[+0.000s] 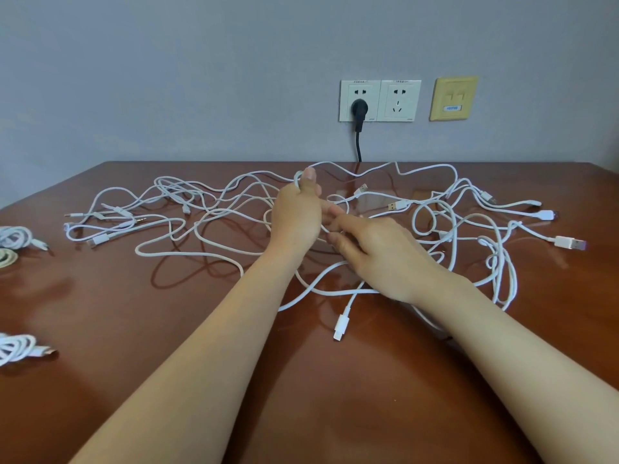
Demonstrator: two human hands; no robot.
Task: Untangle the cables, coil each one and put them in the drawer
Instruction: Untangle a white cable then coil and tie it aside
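Table (167,346): two hands (296,217) (378,252) among tangled cables (341,324), three coils (15,236) (6,257) (16,349).

An office or home room: glossy wooden desk (134,329), wall sockets (380,100), network port (454,98).

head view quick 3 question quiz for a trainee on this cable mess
1. True or false: the black plug lies loose on the table.
2. Where do the coiled cables lie? A) near the table's left edge B) near its right edge C) against the wall
3. Which hand grips a raised loop of the tangled cables?
Key: 1 false, it sits in a wall socket. 2 A. 3 the left hand.
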